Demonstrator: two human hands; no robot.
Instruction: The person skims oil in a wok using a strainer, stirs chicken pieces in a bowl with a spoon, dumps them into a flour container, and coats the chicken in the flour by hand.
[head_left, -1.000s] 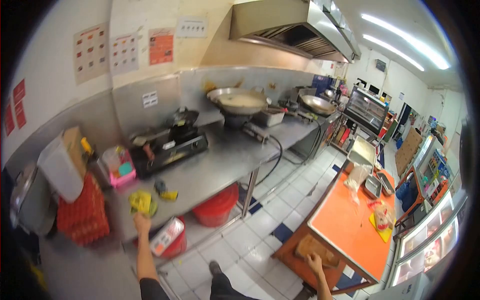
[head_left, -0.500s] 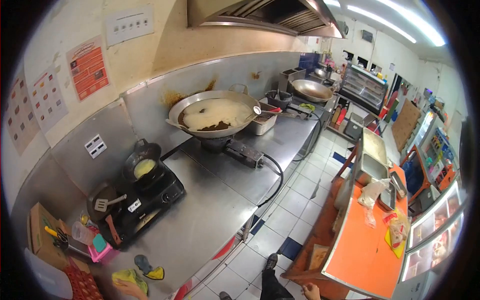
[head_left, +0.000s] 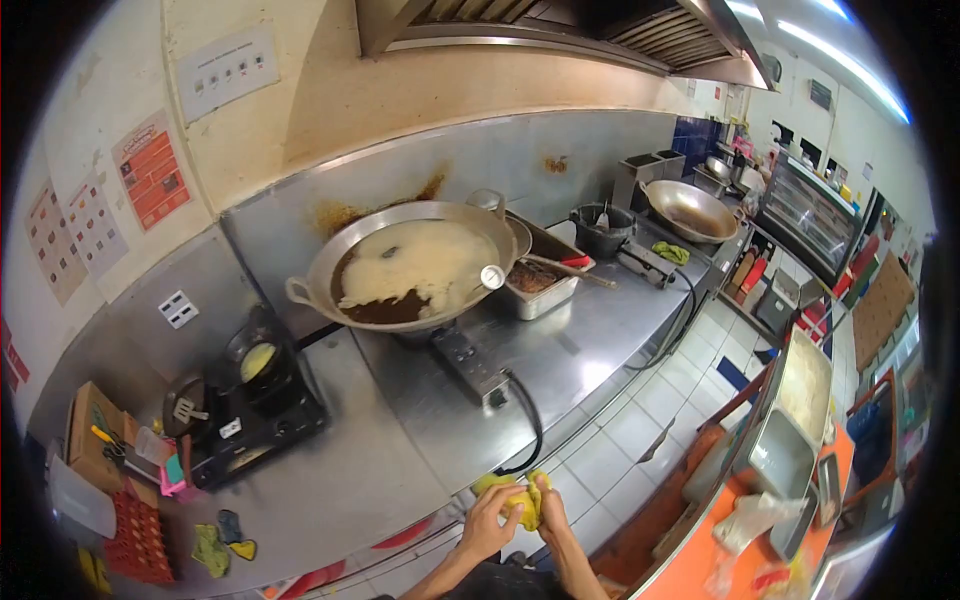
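In front of my body, beyond the counter's front edge, both my hands are together on a bunched yellow cloth. My left hand grips it from the left side. On the right, my right hand has its fingers closed around the cloth's other side. On the counter at lower left lie a crumpled yellow-green cloth and a grey-and-yellow piece, apart from my hands. A wide wok of foaming oil, with a round thermometer at its rim, stands beyond my hands.
A portable stove with a small pan stands at left, near a red basket. The wok burner's black hose hangs over the counter edge. An orange table holding metal trays is on the right; tiled floor lies between.
My left hand has left the cloth on the counter and come to the middle. My right hand has risen to meet it, and both now hold a yellow cloth. The view has shifted.
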